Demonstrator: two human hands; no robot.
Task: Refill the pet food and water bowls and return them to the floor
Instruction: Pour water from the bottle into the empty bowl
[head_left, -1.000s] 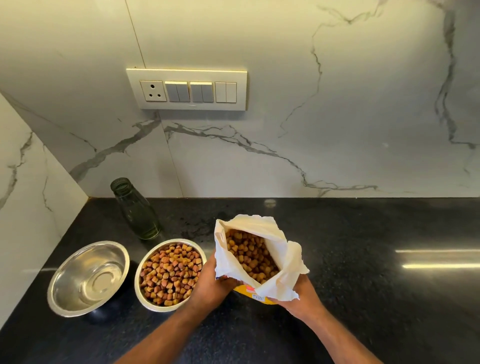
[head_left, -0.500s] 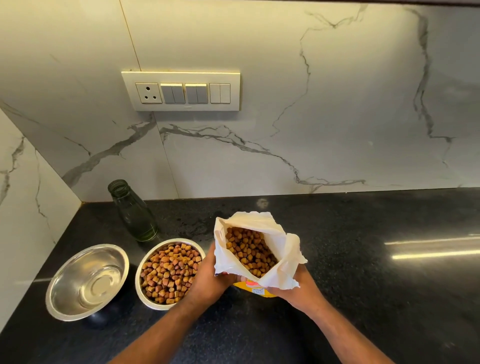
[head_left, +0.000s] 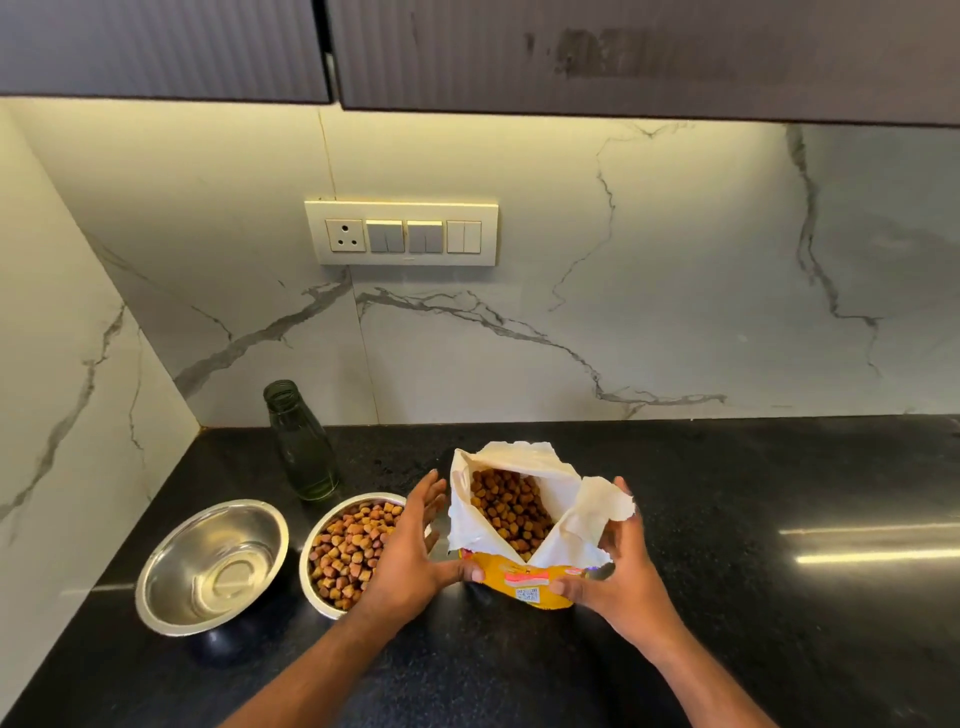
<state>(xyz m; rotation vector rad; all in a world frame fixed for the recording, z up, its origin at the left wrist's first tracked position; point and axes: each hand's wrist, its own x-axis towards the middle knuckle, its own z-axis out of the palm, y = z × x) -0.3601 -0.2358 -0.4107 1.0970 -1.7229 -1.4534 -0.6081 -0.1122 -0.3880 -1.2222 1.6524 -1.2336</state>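
Lower centre of frame: bag is standing open on the counter, kibble showing inside. Left hand is hovering at its left side, fingers spread, thumb touching the base. Right hand is touching the right side, fingers loosely curved. Lower left: full bowl is sitting beside the empty bowl; bottle is standing behind them.

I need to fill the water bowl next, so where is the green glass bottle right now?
In the head view the green glass bottle stands upright at the back left of the counter, against the marble wall, just behind the kibble-filled bowl.
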